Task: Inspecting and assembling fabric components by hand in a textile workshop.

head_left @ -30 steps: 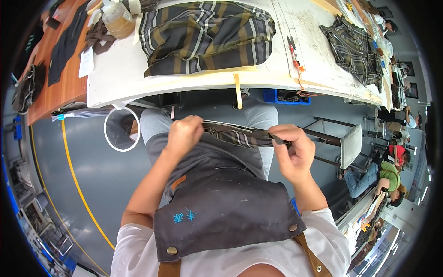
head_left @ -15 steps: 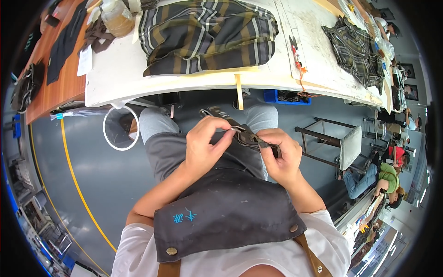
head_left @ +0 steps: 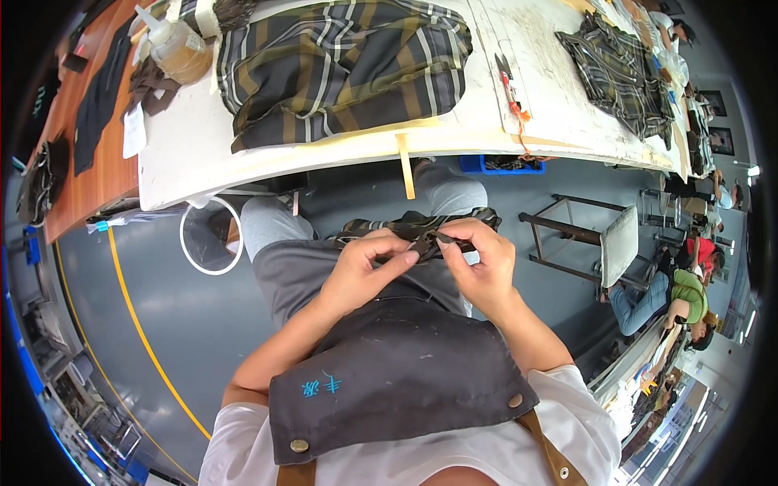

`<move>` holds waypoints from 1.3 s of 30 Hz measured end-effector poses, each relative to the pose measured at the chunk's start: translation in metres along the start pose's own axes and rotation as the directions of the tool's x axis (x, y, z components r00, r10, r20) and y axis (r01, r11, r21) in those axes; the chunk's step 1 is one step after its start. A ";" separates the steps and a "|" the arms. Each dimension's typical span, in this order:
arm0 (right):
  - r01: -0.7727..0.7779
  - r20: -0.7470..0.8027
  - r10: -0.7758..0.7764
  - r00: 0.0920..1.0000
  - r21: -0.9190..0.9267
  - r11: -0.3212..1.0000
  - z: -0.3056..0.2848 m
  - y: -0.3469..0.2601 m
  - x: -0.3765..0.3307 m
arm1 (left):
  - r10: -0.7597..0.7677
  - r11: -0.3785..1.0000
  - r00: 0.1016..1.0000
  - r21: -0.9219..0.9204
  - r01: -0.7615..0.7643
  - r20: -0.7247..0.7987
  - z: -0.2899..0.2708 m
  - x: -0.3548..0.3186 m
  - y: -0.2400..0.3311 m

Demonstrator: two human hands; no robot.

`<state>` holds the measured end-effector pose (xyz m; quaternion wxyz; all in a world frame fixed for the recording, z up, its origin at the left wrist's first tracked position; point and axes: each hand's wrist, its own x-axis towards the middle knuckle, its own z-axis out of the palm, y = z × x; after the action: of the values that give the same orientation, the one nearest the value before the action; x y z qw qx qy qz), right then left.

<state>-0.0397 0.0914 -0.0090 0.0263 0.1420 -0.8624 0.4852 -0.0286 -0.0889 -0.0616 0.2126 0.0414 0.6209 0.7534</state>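
Plaid strip (head_left: 421, 231): narrow dark checked fabric piece, held over the lap, above the grey apron (head_left: 389, 364), just below the table edge.
Left hand (head_left: 361, 271): fingers curled, thumb and forefinger pinching the strip near its middle.
Right hand (head_left: 482, 263): fingers bent together, tips pinching the strip right beside the left hand's; hands almost touching.
Strip ends: left end lies toward the knee, right end sticks out past the right hand.
Table (head_left: 174, 150): white, carries a big plaid fabric stack (head_left: 340, 65).
Bottle (head_left: 174, 49): amber, at the table's left corner.
Scissors (head_left: 506, 77): right of the stack.
Second plaid piece (head_left: 620, 73): far right on the table.
Floor: white ring (head_left: 211, 239) under the table edge, stool (head_left: 600, 243) on the right.
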 end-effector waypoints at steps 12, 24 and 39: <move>-0.062 0.010 0.062 0.998 -0.046 0.997 -0.003 0.005 0.002 | -0.170 0.793 0.917 -0.502 0.345 0.362 -0.013 0.012 -0.001; 0.003 0.089 -0.006 0.996 0.035 0.999 0.014 0.024 0.005 | -0.266 0.331 0.888 -0.829 0.450 0.376 -0.002 0.008 -0.028; -0.098 0.050 0.098 0.994 -0.007 0.995 0.030 0.038 0.015 | -0.495 0.307 0.846 -0.871 0.383 0.197 -0.001 0.033 -0.023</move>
<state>-0.0610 0.0809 -0.0539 -0.0189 0.1115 -0.8699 0.4801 -0.0523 -0.0748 -0.0905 0.3649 -0.2871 0.1304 0.8760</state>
